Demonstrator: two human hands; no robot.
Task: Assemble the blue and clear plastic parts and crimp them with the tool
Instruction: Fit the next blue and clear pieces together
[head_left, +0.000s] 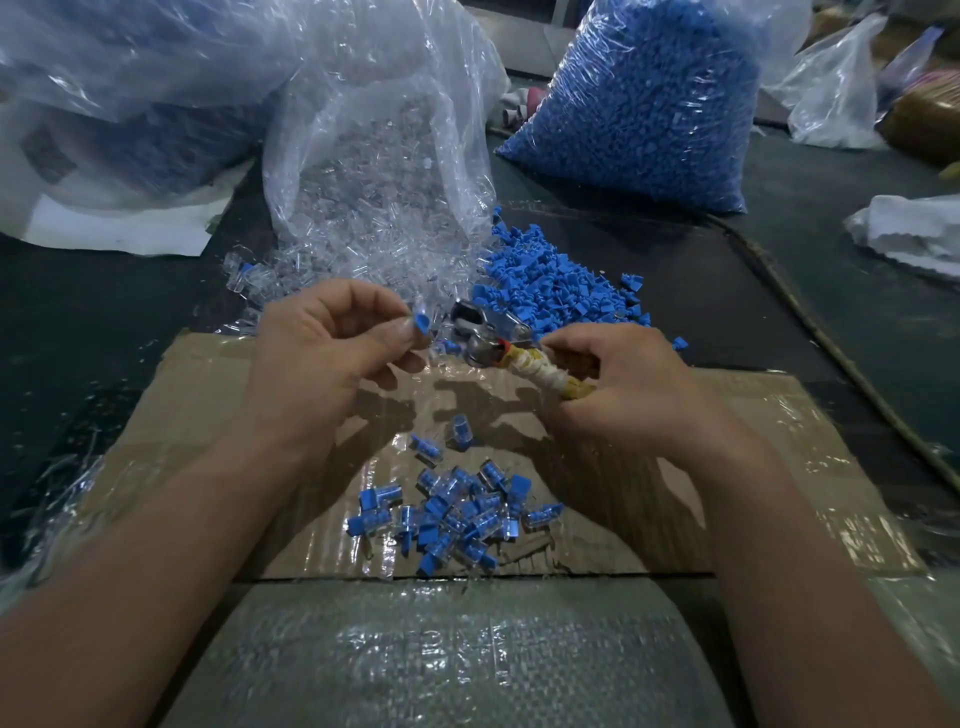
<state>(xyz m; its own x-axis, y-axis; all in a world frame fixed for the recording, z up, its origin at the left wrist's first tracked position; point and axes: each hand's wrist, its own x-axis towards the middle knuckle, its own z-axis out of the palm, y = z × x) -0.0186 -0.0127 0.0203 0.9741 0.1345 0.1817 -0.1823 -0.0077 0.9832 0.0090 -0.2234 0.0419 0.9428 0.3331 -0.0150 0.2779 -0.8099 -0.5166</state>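
The left hand (322, 348) pinches a small blue plastic part (421, 325) between thumb and fingertips, the other fingers curled under; whether a clear piece already sits on it cannot be told. At three o'clock from it, the right hand (618, 384) wraps its fingers round the pale, tape-wound handle of a metal crimping tool (498, 338), whose shiny head points toward ten o'clock and lies just beside the pinched part without clearly touching it. How far the tool's jaws stand apart cannot be made out. Both hands hover above a flat sheet of brown cardboard covered in glossy tape (208, 415). On that sheet, at six o'clock from the hands, lies a loose heap of joined blue-and-clear plastic pieces (452, 514), with a few strays between the heap and the hands. At twelve to one o'clock from the hands a spread pile of loose blue plastic parts (550, 280) rests on the dark table (779, 260), touching the far edge of the cardboard. At eleven to twelve o'clock stands an open transparent bag of clear plastic parts (374, 171), some spilling from its mouth onto the table near the left hand. Farther out at one o'clock stands a full, sealed transparent bag of blue parts (639, 104). At ten o'clock slumps a large whitish plastic bag (104, 104). At six o'clock, nearest the person, lies a grey woven sack under film (441, 654).
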